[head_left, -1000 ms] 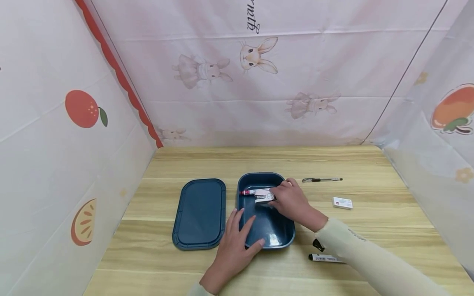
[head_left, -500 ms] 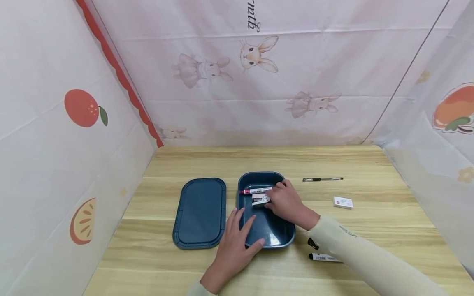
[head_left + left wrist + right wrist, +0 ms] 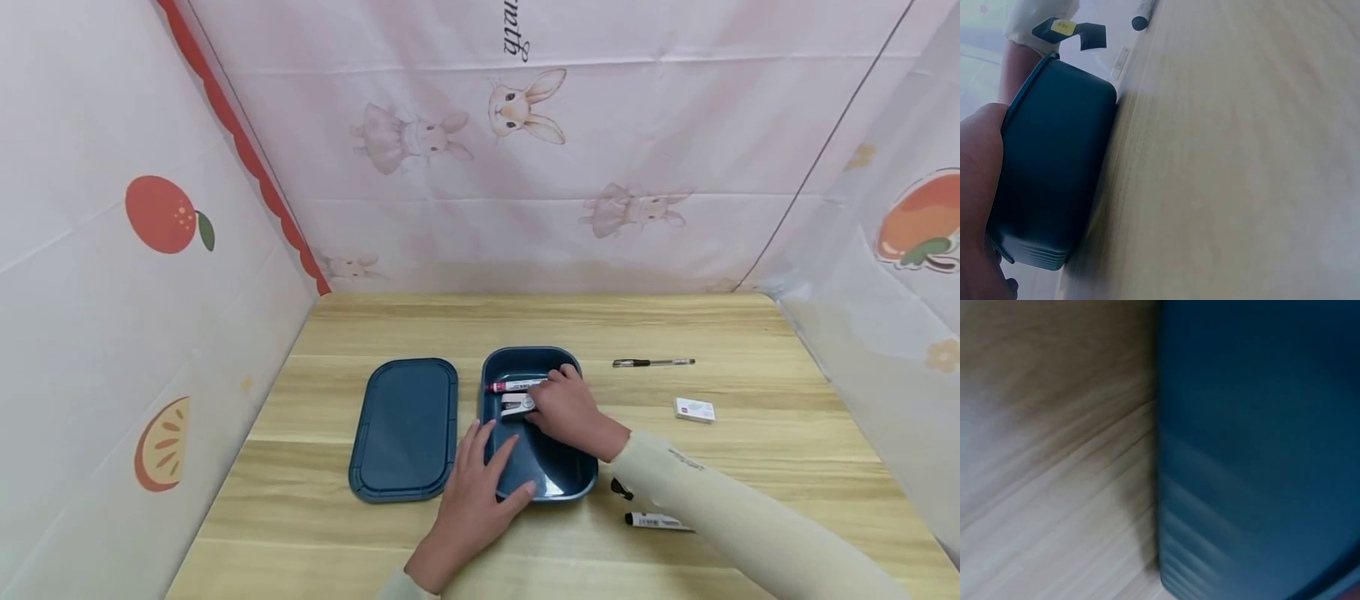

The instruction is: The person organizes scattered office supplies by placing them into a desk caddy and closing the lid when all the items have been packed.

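Left hand (image 3: 472, 497) rests spread on the box (image 3: 551, 467) while right hand (image 3: 567, 407) grips a stapler (image 3: 515, 405), partly hiding it.

Dark blue box (image 3: 551, 462) and lid (image 3: 408, 429), yellowish wood-grained table (image 3: 300, 517), red-ended white marker (image 3: 516, 386), seemingly pinkish-white stapler (image 3: 516, 404).

I call the middle of the blue box (image 3: 551, 467) my clock's middle; my right hand (image 3: 566, 407) and the stapler (image 3: 516, 407) fill the part toward 12, with the red marker (image 3: 508, 387) in the way just past them; at 5 and 6 the box floor has room; my left hand (image 3: 474, 498) blocks 7; at 9 only a thin gap parts box and lid (image 3: 405, 429); my sleeve (image 3: 720, 496) blocks 4; the pen (image 3: 654, 362) at 2 and little white box (image 3: 694, 409) at 3 have room between them; beyond 12, the table (image 3: 528, 318) has wide room.
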The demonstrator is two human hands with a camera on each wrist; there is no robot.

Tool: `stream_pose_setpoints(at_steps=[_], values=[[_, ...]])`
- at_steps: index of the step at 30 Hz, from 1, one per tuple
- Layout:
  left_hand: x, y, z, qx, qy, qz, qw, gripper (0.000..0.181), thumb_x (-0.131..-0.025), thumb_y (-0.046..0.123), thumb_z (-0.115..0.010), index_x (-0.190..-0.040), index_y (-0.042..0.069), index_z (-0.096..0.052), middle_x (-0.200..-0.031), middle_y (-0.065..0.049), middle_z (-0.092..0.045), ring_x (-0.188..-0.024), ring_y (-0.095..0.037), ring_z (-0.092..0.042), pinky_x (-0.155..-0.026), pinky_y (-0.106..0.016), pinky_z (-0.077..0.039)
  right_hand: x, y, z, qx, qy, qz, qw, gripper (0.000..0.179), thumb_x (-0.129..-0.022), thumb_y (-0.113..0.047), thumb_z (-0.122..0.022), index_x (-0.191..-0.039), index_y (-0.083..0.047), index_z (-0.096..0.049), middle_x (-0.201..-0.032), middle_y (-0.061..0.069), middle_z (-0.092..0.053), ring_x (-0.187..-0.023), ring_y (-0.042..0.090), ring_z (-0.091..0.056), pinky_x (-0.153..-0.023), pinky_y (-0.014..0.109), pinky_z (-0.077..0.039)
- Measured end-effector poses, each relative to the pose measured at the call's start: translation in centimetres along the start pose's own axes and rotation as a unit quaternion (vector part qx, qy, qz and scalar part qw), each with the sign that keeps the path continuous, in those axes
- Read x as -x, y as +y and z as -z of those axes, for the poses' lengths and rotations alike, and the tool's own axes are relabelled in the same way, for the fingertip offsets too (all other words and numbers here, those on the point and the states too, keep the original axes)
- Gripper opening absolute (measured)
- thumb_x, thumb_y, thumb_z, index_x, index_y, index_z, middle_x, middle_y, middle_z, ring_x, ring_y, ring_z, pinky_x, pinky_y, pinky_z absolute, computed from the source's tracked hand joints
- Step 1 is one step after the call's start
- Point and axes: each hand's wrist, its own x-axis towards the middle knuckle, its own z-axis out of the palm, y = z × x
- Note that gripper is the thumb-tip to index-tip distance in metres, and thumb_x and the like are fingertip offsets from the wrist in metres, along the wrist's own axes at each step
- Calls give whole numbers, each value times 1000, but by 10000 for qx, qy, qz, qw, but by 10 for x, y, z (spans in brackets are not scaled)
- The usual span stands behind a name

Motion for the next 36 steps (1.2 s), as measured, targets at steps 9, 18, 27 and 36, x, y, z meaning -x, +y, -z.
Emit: stream_pose_setpoints(at_steps=[9,18,27,36], values=[[0,1,2,34,-72,-24,10000,68,-96,67,-54,-155,34,-44,-169,-1,-17,-157,-30,-3,-111,-71,-32,-7,-7,-3,276,-51,144,9995,29,-87,-38,-81,-93,-11,-76,-83,5,-74,-70,20,-54,-75,41,-34],[0,2,2,64,-164,69,9998,67,-96,67,-54,-153,34,-47,-170,1,-17,-158,-29,-2,-115,-71,-27,-9,-12,-9,349,-23,238,9991,33,-86,-43,-82,-91,-11,-78,-80,3,-74,-71,21,-59,-72,40,-34],[0,1,2,92,-107,63,9999,65,-96,67,-54,-153,36,-47,-170,1,-17,-158,-29,-1,-111,-72,-32,-13,-13,-8,367,-235,123,9990,33,-88,-45,-80,-94,-12,-79,-85,3,-75,-75,20,-61,-73,39,-34],[0,0,3,79,-82,8,9999,65,-96,66,-55,-152,34,-48,-169,-1,-19,-157,-31,-3,-109,-73,-34,-13,-15,-8,357,-339,50,9988,38,-88,-48,-79,-99,-12,-78,-92,5,-76,-80,21,-63,-75,39,-35]])
